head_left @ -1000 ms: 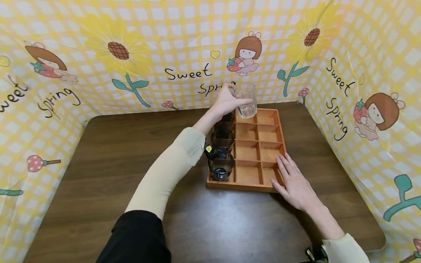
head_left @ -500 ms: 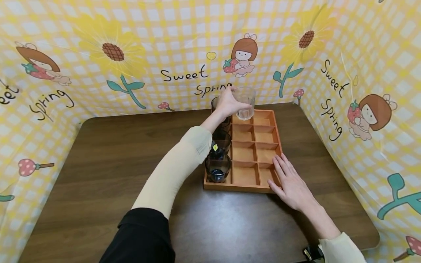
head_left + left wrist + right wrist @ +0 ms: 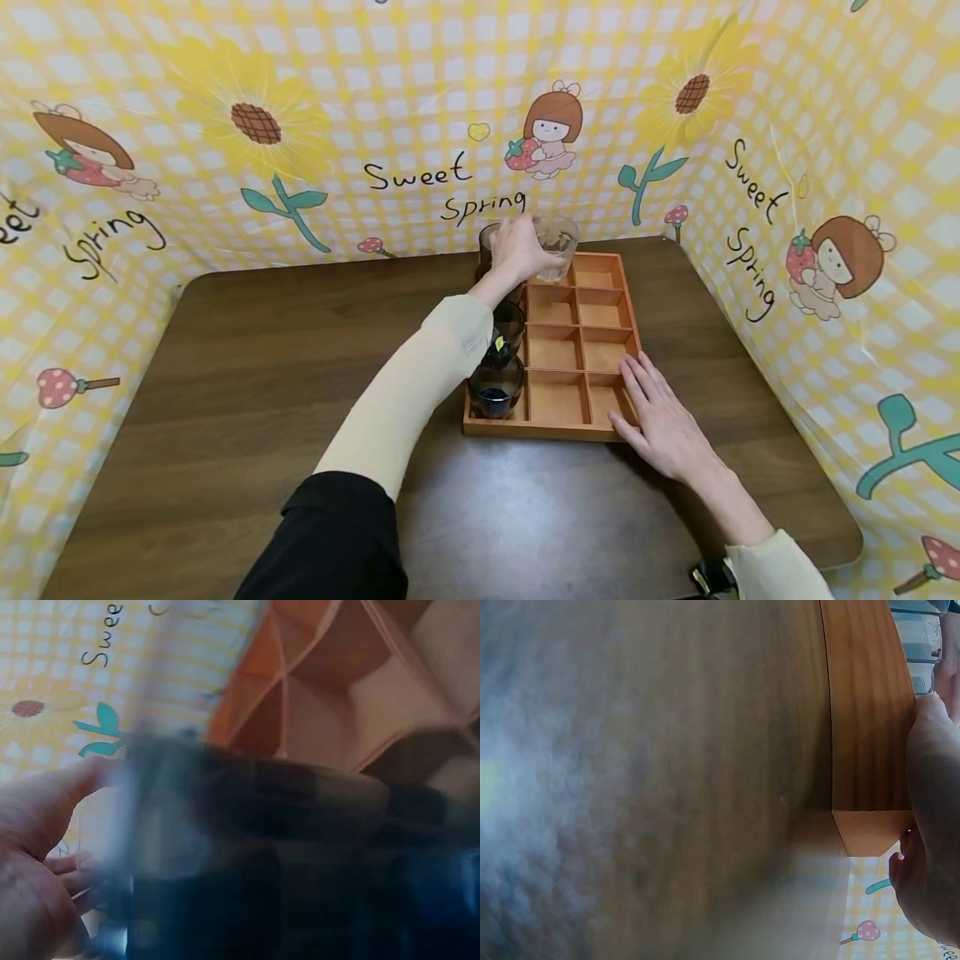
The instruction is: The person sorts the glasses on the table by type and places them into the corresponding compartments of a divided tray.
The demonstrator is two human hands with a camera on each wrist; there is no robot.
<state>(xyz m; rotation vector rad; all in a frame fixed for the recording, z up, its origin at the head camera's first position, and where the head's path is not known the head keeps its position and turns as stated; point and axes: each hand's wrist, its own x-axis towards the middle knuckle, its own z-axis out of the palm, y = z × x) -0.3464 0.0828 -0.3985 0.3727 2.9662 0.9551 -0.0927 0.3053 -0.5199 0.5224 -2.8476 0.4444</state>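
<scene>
My left hand (image 3: 517,247) grips a clear drinking glass (image 3: 558,242) from its left side, thumb towards me. The glass is upright at the far middle compartment of the wooden divided tray (image 3: 555,428); whether its base touches the floor there I cannot tell. In the left wrist view a blurred dark glass (image 3: 300,855) hides most of the work, with my left hand (image 3: 37,862) at the left edge. My right hand (image 3: 667,421) rests, fingers spread, on the tray's near right corner. In the right wrist view my right hand (image 3: 937,810) lies along the tray's edge (image 3: 870,712).
Dark tinted glasses stand along the tray's left column, among them a near one (image 3: 495,392), another (image 3: 508,323) beside my left wrist, and a far one (image 3: 486,250) behind my hand. The brown table (image 3: 262,375) reaches to a patterned cloth wall (image 3: 420,100).
My left hand has lowered the clear glass towards the far middle compartment. The head view has shifted slightly. My right hand stays on the tray corner.
</scene>
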